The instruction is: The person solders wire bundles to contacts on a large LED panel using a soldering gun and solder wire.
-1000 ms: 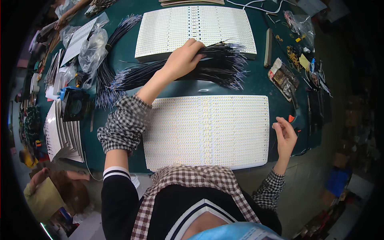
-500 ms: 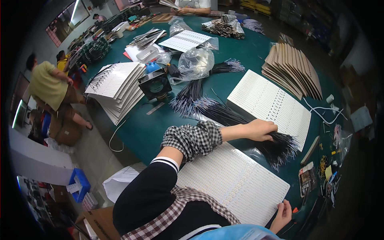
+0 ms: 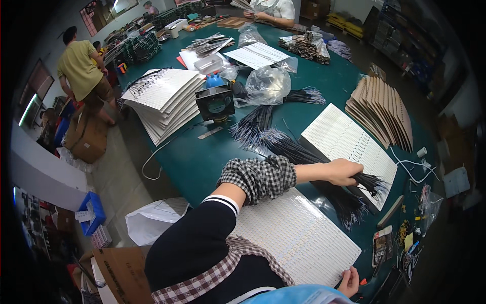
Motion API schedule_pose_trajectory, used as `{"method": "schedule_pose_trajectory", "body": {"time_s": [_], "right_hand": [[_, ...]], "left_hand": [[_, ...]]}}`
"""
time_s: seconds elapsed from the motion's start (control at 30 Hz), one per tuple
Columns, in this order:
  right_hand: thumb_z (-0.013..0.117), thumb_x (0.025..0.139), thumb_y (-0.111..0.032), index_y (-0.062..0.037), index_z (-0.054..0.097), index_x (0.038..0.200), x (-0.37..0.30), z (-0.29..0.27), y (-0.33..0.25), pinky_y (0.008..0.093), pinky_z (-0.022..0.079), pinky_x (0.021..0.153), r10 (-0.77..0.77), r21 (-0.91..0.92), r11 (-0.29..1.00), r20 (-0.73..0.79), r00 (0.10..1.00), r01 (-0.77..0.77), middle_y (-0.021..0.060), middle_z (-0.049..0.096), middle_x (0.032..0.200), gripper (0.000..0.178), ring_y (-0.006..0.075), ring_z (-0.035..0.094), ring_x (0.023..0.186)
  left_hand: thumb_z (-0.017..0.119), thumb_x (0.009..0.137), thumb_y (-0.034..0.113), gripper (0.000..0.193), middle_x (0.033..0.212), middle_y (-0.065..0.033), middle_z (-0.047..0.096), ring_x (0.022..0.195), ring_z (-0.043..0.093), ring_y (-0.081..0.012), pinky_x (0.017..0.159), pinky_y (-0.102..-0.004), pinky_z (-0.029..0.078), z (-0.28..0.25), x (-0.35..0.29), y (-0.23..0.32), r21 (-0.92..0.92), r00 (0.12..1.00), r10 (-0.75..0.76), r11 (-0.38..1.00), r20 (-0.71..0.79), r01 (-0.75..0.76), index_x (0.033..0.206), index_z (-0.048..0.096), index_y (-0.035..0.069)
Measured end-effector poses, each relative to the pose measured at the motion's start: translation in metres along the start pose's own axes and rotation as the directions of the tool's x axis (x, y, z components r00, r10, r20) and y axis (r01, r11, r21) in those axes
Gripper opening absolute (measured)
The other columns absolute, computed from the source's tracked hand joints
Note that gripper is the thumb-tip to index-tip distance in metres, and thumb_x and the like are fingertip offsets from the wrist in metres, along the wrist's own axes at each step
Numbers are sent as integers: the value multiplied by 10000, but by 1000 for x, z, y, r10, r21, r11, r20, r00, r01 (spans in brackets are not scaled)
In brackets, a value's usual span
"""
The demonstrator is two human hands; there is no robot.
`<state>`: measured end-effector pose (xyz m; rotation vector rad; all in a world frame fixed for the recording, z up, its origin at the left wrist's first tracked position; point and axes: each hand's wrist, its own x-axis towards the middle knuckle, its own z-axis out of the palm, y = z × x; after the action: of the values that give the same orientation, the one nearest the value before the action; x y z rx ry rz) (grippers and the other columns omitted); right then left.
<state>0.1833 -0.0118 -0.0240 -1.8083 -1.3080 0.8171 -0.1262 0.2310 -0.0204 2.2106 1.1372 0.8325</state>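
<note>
My left hand (image 3: 345,171) is closed around a bunch of thin black wires (image 3: 372,183) with pale tips. The bunch lies over the near part of a stack of white perforated boards (image 3: 349,133). Below it is a larger pile of black wires (image 3: 340,201), stretching back to the left. In front of me lies a wide white perforated board (image 3: 298,238). Its near right corner is between the fingers of my right hand (image 3: 349,282), which are curled at the edge and partly hidden.
Brown boards (image 3: 382,111) stand fanned at the right. Tools and small parts (image 3: 410,248) lie along the right edge. A black fan-like box (image 3: 215,103), a stack of white boards (image 3: 164,101) and plastic bags (image 3: 268,83) sit farther off. A person (image 3: 273,11) works across the table.
My left hand has lifted a smaller bunch of black wires off the pile and away to the right. The view has shifted slightly. My right hand stays at the board's corner.
</note>
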Motion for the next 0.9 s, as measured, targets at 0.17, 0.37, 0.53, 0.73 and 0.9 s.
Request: {"method": "schedule_pose_trajectory", "body": {"time_s": [0.17,0.37,0.53,0.73,0.9], "right_hand": [[578,918,-171,27,578,1152,10,-1,19,311,481,810,18,1,1000,47,999,-18,139,625,1073,306,199,585,937],[579,899,-47,49,601,1059,29,-6,43,214,488,690,-129,87,989,54,990,124,65,630,891,188,102,587,747],[603,834,20,49,627,1008,35,13,-13,237,481,707,-300,-49,951,103,948,306,95,631,887,178,131,590,766],[645,775,-7,22,622,1012,70,78,-90,315,483,805,-621,-110,718,347,703,687,136,607,991,240,262,596,915],[668,778,-79,-2,559,1156,111,137,-102,388,431,916,-715,-228,512,422,558,828,172,541,1173,400,328,517,1086]], "left_hand": [[689,735,453,476,780,-181,620,808,608,-373,693,-433,459,-6,9,-2,-67,993,-88,993,80,94,947,571,44],[664,749,307,325,832,-164,609,832,597,-379,708,-451,461,-4,11,-4,36,995,99,994,-20,-99,917,544,55],[624,806,276,284,765,-167,604,803,593,-383,693,-456,450,-18,17,4,17,999,25,1000,27,-25,933,517,46],[691,758,328,359,774,-174,622,781,613,-357,671,-430,456,-10,16,-6,-40,998,16,999,-55,-19,953,579,49],[652,724,238,320,832,-190,636,820,617,-362,697,-422,473,-12,7,-4,-81,998,55,995,29,-53,969,604,38]]}}
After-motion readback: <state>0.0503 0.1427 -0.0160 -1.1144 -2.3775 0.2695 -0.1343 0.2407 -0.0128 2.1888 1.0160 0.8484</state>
